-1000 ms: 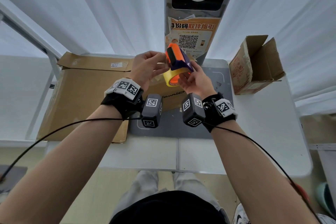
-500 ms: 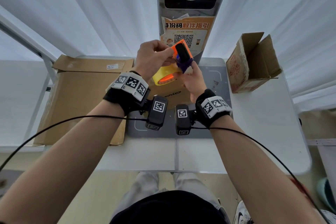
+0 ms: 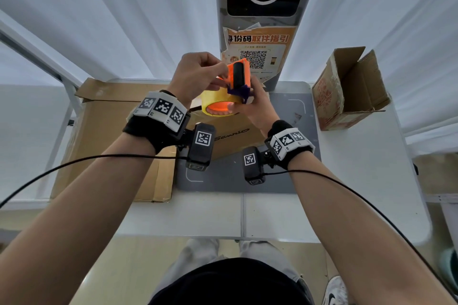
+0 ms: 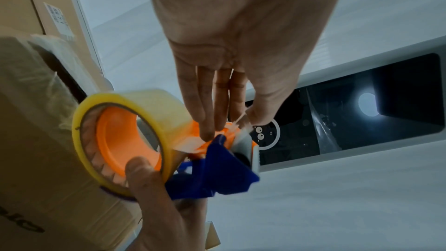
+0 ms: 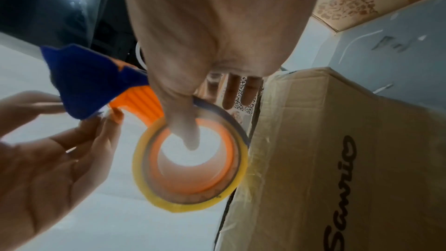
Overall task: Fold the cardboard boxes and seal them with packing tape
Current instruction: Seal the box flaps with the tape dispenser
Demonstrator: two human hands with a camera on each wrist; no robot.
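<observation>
Tape dispenser (image 3: 229,91) held above tabletop (image 3: 359,168): R hand (image 3: 255,109) grips roll, L hand (image 3: 198,74) pinches tape end.

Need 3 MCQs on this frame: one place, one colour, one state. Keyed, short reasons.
1. Where is the open-topped box?
A. table's far right
B. on the floor
C. under the flattened cardboard

2. What colour is the tape dispenser's core?
A. green
B. orange
C. white

3. What is the left hand doing?
A. resting flat on the table
B. hanging idle
C. pinching tape at the dispenser

Answers: 1 A, it stands on the table far right in the head view. 2 B, orange shows inside the tape roll. 3 C, its fingertips pinch the tape end while the right hand holds the dispenser.
</observation>
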